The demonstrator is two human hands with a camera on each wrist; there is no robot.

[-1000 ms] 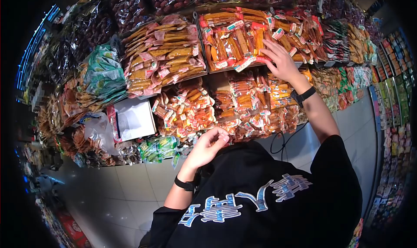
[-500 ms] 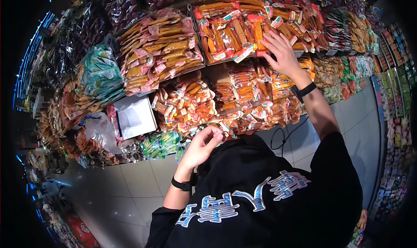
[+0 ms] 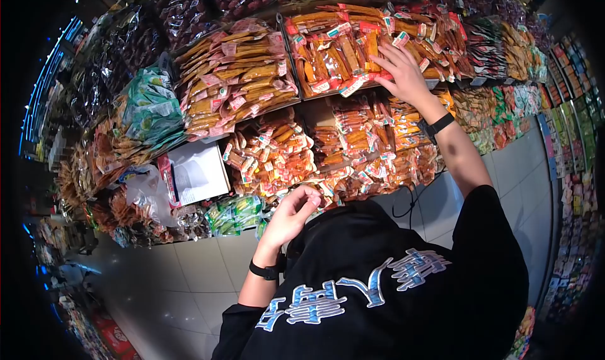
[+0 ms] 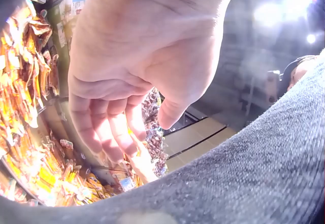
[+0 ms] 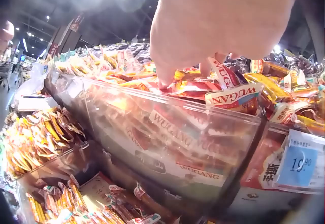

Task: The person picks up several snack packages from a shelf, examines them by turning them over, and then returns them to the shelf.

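Observation:
My right hand (image 3: 406,80) lies over the packaged snack sticks (image 3: 343,54) in the upper bin, fingers spread and fairly straight, tips among the packets. In the right wrist view it reaches down behind the bin's clear front wall (image 5: 167,127), beside a packet labelled WUGAN (image 5: 233,98). Its fingertips are partly hidden there. My left hand (image 3: 293,215) hovers at the front of the lower bins, near small orange packets (image 3: 274,152). Its fingers hang loosely curled with nothing in them, as the left wrist view also shows.
Left of the upper bin are stacked long packets (image 3: 236,76) and green bags (image 3: 151,102). A white sheet with a pen (image 3: 195,171) lies below them, beside a clear plastic bag (image 3: 148,193). A price tag (image 5: 300,160) hangs on the bin front. A black cable (image 3: 406,202) loops near the floor.
The head view has tilted, so the shelves sit slightly higher. My right hand has shifted a little left over the packets. My left hand hangs in much the same pose.

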